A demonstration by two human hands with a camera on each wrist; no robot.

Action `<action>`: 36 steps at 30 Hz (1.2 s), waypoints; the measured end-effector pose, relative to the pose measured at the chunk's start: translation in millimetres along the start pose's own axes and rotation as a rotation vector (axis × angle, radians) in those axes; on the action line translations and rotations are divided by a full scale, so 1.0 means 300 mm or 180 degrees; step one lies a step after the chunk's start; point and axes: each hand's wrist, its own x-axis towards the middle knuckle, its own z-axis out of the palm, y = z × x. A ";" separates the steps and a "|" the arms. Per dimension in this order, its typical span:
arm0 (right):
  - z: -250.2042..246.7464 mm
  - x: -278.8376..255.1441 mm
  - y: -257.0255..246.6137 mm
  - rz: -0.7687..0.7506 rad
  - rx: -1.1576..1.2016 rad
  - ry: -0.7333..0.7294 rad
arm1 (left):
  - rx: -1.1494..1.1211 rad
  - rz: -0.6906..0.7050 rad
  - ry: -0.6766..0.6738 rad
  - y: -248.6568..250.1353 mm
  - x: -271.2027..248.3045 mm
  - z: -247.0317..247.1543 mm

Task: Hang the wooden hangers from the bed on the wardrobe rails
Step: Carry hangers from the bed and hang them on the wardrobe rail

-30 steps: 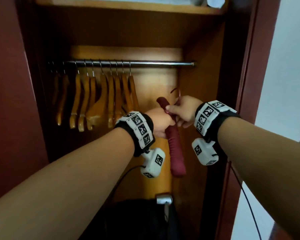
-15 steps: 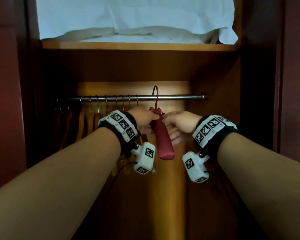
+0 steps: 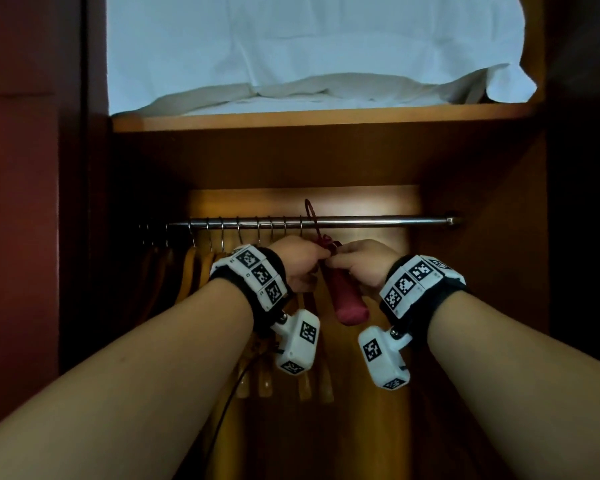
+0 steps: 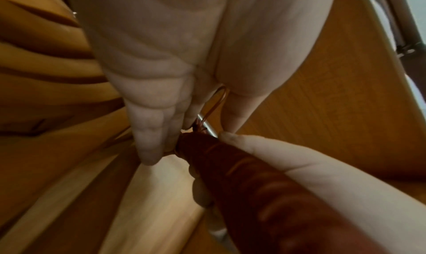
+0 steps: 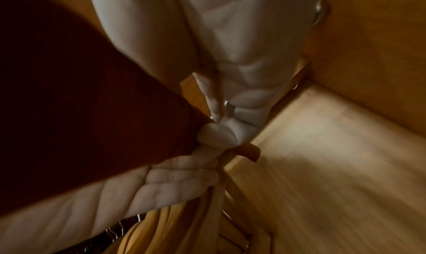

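Both hands hold a dark red padded hanger just under the steel wardrobe rail. Its hook loops up across the rail, right of several wooden hangers hung there. My left hand pinches the hanger's neck from the left. From the right, my right hand pinches the same neck. The red arm points down toward me, between the wrists.
A shelf above the rail carries folded white bedding. Dark red wardrobe sides close in left and right. The rail stretch right of the red hook is bare up to its end bracket.
Both hands have raised the red hanger from well below the rail up to it, and its hook now crosses the rail. The head view has tilted upward, showing the shelf and bedding.
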 end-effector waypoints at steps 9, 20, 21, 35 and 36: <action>0.064 0.081 0.048 0.0008 0.0048 0.0136 | 0.0188 0.0315 0.0320 0.003 -0.011 -0.068; -0.015 0.082 0.012 0.0037 -0.1458 0.0256 | 0.2986 0.1002 0.1386 0.019 0.084 -0.261; -0.028 0.085 -0.016 -0.0062 -0.1662 0.0316 | 0.3165 0.0922 0.1289 0.019 0.102 -0.270; 0.088 0.232 -0.141 -0.0340 -0.1069 -0.0491 | 0.4599 0.0497 0.0369 0.120 0.192 -0.199; 0.101 0.237 -0.140 -0.0305 -0.1002 -0.0537 | 0.4603 0.0417 0.0415 0.121 0.194 -0.210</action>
